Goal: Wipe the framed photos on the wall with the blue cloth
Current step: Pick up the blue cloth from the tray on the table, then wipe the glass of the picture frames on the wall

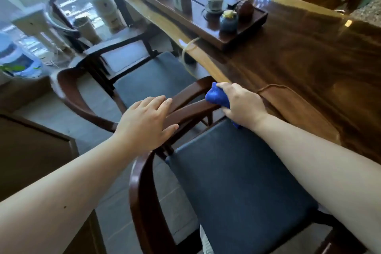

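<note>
The blue cloth [216,96] is bunched up in my right hand [242,105], which holds it over the end of a dark wooden chair armrest [191,109] beside the table edge. A corner of the cloth hangs out below that hand. My left hand [145,122] is spread flat, fingers apart, resting on the curved arm of the same chair. No framed photos or wall are in view.
Two dark wooden chairs with dark blue seats [237,171] stand along a long glossy wooden table [309,64]. A wooden tea tray [243,33] with a small jar, a cup and a box sits on the table. A brown cabinet [31,150] is at the left.
</note>
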Action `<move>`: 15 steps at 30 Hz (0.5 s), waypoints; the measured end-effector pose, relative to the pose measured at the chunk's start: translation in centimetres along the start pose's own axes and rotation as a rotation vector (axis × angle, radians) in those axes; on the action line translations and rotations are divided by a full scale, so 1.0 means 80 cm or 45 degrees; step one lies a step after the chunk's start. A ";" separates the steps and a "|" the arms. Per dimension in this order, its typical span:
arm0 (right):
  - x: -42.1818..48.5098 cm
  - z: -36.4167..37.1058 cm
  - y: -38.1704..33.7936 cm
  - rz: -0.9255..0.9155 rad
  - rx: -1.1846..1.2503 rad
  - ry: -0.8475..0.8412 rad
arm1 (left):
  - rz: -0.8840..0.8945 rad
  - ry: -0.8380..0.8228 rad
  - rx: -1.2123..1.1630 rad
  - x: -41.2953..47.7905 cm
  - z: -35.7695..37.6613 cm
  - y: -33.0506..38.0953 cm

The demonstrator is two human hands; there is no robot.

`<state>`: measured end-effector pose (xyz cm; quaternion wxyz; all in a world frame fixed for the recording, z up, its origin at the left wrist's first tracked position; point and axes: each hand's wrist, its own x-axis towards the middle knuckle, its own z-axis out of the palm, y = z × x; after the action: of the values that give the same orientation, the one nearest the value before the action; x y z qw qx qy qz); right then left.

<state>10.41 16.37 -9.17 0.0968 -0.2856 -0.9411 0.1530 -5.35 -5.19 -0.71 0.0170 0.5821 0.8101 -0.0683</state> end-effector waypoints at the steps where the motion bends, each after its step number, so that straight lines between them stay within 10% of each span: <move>1: 0.007 -0.003 -0.026 -0.073 0.022 0.007 | -0.030 0.009 0.015 -0.014 -0.009 -0.013; 15: 0.028 -0.055 -0.438 -0.861 0.207 0.170 | -0.470 0.263 0.293 -0.320 -0.142 -0.197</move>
<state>-8.00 -9.02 7.18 0.2256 0.0416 -0.9587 0.1679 -11.43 -32.71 14.68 -0.1453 0.4260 0.8871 -0.1020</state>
